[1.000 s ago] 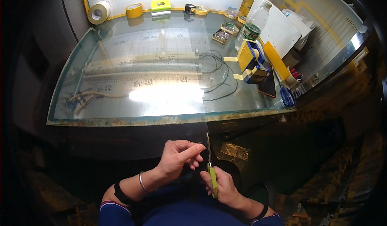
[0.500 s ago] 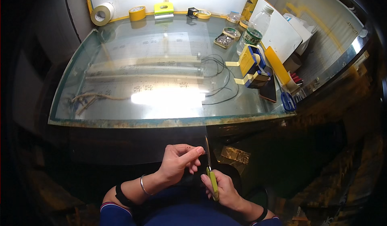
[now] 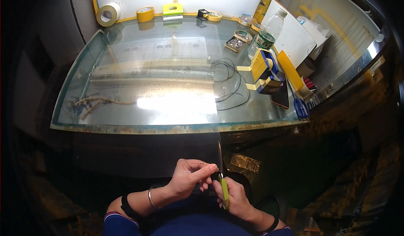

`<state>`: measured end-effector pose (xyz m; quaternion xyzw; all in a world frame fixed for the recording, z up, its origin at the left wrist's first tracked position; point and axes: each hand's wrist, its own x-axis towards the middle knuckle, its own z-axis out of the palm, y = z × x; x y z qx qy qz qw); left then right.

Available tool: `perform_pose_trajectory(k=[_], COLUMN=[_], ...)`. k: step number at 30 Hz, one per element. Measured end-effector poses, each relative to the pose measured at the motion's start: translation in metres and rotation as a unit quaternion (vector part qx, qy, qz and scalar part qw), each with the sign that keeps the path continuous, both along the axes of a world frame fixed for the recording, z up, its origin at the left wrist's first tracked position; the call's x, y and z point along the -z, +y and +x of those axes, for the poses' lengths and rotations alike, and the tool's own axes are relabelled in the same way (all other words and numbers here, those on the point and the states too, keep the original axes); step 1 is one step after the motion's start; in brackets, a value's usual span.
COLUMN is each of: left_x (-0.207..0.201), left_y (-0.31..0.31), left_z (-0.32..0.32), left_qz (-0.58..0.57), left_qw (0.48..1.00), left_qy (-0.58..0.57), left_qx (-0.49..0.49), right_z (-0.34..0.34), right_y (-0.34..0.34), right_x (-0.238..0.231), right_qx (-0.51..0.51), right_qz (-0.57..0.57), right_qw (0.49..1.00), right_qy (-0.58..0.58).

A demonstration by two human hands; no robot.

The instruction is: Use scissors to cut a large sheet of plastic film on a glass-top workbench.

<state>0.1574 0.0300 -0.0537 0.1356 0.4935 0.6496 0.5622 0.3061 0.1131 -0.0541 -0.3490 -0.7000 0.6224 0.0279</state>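
My right hand (image 3: 234, 196) grips a slim knife with a yellow-green handle (image 3: 225, 192), its thin blade (image 3: 219, 154) pointing up toward the table edge. My left hand (image 3: 189, 179) is curled beside it, with thumb and forefinger pinched at the base of the blade on something small and dark that I cannot make out. Both hands are held low over my lap, below the front edge of the glass-topped table (image 3: 139, 128).
Black cables (image 3: 231, 78) lie on the glass beside a yellow and blue tool (image 3: 264, 69). Tape rolls (image 3: 108, 13), a plastic bottle (image 3: 269, 32), small trays of parts (image 3: 236, 42), a phone (image 3: 281, 95) and blue scissors (image 3: 301, 107) line the back and right. Frayed rope (image 3: 94, 103) lies at the left.
The hands have kept their grip and hardly moved. The view has shifted slightly, so the table sits a little lower in the picture.
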Motion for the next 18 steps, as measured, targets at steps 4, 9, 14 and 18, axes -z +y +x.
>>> perform_pose_trajectory(k=[4, 9, 14, 18], left_x=[0.001, -0.004, -0.001, -0.004], left_y=[-0.002, -0.006, -0.009, -0.009], left_z=[0.001, 0.005, 0.012, 0.013], left_qz=[-0.005, -0.008, -0.003, -0.005], left_qw=[1.000, 1.000, 0.999, 0.998], left_qy=[-0.014, -0.017, -0.018, -0.024], left_qx=[0.013, 0.025, 0.043, 0.050], right_z=[-0.001, 0.001, 0.002, 0.004], right_y=[-0.002, 0.001, 0.008, 0.009], right_x=[-0.003, 0.008, 0.006, 0.008], right_qx=[0.016, -0.007, -0.032, -0.028], right_qz=[-0.031, 0.032, 0.063, 0.039], right_qw=[0.999, 0.999, 0.996, 0.998], right_qy=[0.000, 0.035, 0.048, 0.044])
